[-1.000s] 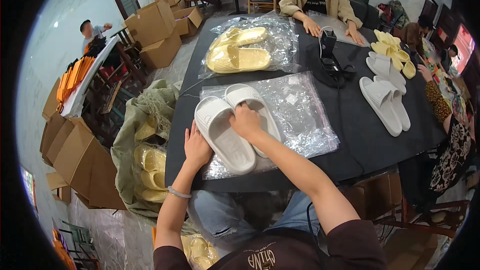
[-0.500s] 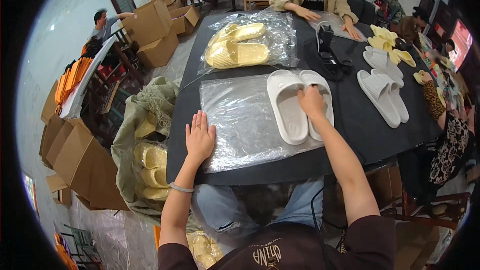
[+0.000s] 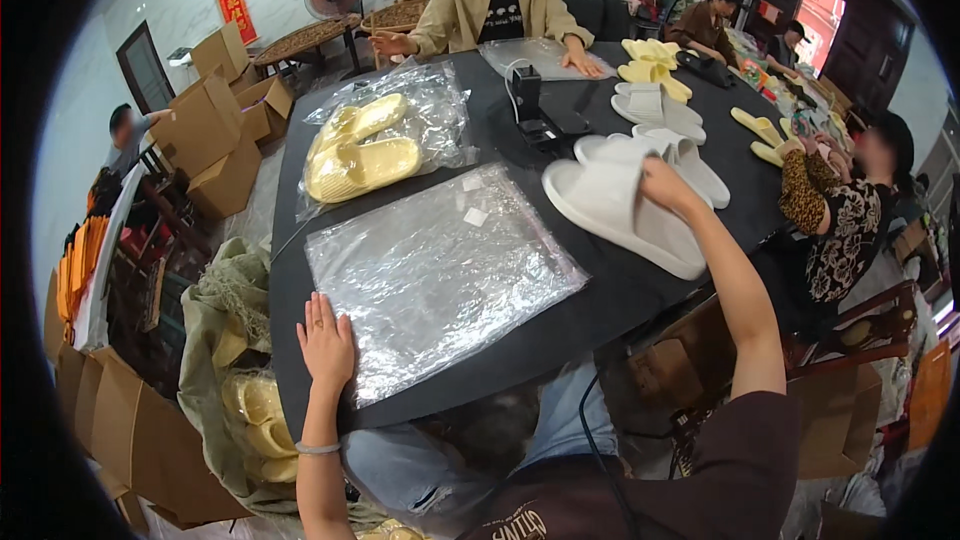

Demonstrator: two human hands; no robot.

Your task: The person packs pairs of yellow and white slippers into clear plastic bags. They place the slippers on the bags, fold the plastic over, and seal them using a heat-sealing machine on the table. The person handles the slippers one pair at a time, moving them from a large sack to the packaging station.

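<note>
My right hand (image 3: 668, 185) grips a pair of white slippers (image 3: 640, 230) by their straps, lifted and tilted right of a flat clear plastic bag (image 3: 430, 285). The rear slipper is mostly hidden behind the front one. Fingers stretched out, my left hand (image 3: 327, 345) lies open at the bag's near left corner by the table edge. A pair of yellow slippers (image 3: 365, 168) lies in another clear bag just beyond. More white slippers (image 3: 690, 162) sit on the dark tabletop behind the lifted pair.
A black stand (image 3: 527, 105) with a cable stands mid-table. Across the table, a person in a beige shirt (image 3: 450, 10) rests one hand on a plastic bag (image 3: 520, 55). Yellow slippers (image 3: 655, 80) lie farther right. A sack (image 3: 205, 320) of bagged slippers and cardboard boxes (image 3: 140, 430) are left.
My right hand has lifted the white slippers off the plastic bag and carried them right. My left hand stays at the bag's edge. The view has turned right and up.
</note>
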